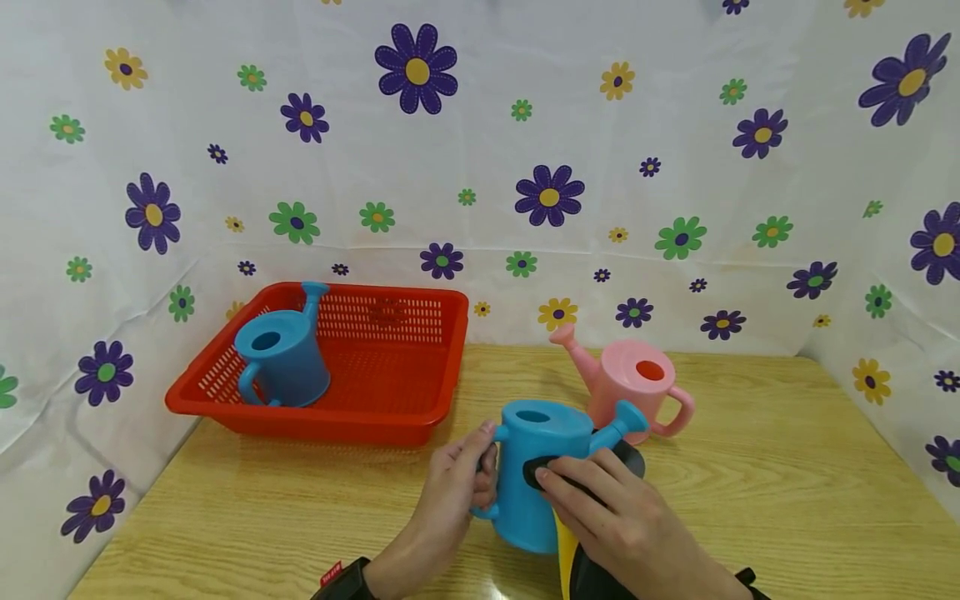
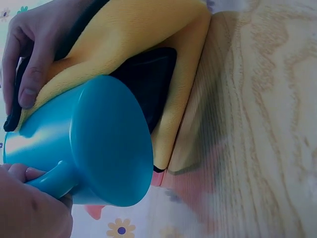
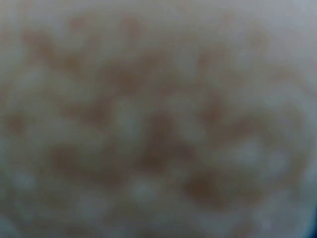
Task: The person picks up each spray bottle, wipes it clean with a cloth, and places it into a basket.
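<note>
My left hand (image 1: 456,479) grips the handle of a blue watering can (image 1: 525,512), tilted over the table. With my right hand (image 1: 622,517) I hold a yellow and black cloth (image 1: 566,550) against the can's side, below the spout. In the left wrist view the can's round base (image 2: 111,144) faces the camera, and the cloth (image 2: 143,25) drapes along its body and hangs down beside it. The right wrist view is a blur. Just behind the can stands a pink watering can (image 1: 626,375).
A red plastic basket (image 1: 390,429) with slotted walls sits at the back left of the wooden table (image 1: 787,467). Inside it, on the left, stands another blue watering can (image 1: 288,367). A flower-printed white sheet (image 1: 480,142) hangs behind the table.
</note>
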`<state>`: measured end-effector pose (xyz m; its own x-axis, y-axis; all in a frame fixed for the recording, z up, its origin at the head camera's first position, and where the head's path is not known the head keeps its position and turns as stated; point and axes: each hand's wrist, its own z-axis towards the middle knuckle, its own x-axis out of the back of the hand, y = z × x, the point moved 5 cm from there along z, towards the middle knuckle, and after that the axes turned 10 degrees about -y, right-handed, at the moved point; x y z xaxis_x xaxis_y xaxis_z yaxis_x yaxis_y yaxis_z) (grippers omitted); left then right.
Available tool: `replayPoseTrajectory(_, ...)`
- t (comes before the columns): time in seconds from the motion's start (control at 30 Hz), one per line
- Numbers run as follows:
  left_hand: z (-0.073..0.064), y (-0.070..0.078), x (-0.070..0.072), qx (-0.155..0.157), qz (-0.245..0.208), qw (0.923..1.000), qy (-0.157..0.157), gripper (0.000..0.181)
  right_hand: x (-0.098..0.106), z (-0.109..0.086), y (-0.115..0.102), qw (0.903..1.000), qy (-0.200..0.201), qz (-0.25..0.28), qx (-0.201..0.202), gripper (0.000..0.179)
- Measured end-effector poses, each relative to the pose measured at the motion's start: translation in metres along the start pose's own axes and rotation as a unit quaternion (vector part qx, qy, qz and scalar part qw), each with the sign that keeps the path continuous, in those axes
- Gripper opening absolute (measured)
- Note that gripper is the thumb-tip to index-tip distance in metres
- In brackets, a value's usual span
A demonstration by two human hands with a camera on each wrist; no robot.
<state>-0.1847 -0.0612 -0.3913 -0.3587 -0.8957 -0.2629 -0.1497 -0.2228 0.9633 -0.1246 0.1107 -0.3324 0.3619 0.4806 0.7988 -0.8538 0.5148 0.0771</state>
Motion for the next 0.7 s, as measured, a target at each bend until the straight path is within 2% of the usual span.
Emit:
replayPoseTrajectory(0.3,0.000,0.003,0.006,-0.013,-0.036,0.9990,0.022,0.048,-0.010,-0.003,-0.008,0.9986,-0.012,0.026,0.044,0.034)
replayPoseTrajectory(0.4,0.000,0.006,0.009,-0.022,-0.045,0.9981,0.037,0.048,-0.016,-0.006,-0.010,0.9958,-0.057,0.037,0.061,0.034)
replayPoseTrajectory(0.47,0.000,0.008,0.012,-0.026,-0.046,0.9975,0.047,0.048,-0.019,-0.010,-0.010,0.9920,-0.094,0.041,0.074,0.040)
replayPoseTrajectory(0.53,0.000,0.010,0.014,-0.030,-0.050,0.9968,0.055,0.048,-0.017,-0.015,-0.006,0.9873,-0.132,0.040,0.078,0.049)
replayPoseTrajectory(0.57,0.000,0.011,0.016,-0.032,-0.050,0.9965,0.059,0.048,-0.014,-0.016,-0.002,0.9868,-0.140,0.026,0.078,0.047)
replayPoseTrajectory(0.63,0.000,0.013,0.019,-0.035,-0.054,0.9957,0.066,0.047,0.001,-0.019,0.011,0.9906,-0.118,-0.018,0.067,0.040)
replayPoseTrajectory(0.7,0.000,0.015,0.022,-0.040,-0.057,0.9950,0.072,0.046,0.024,-0.018,0.031,0.9951,-0.047,-0.077,0.040,0.038)
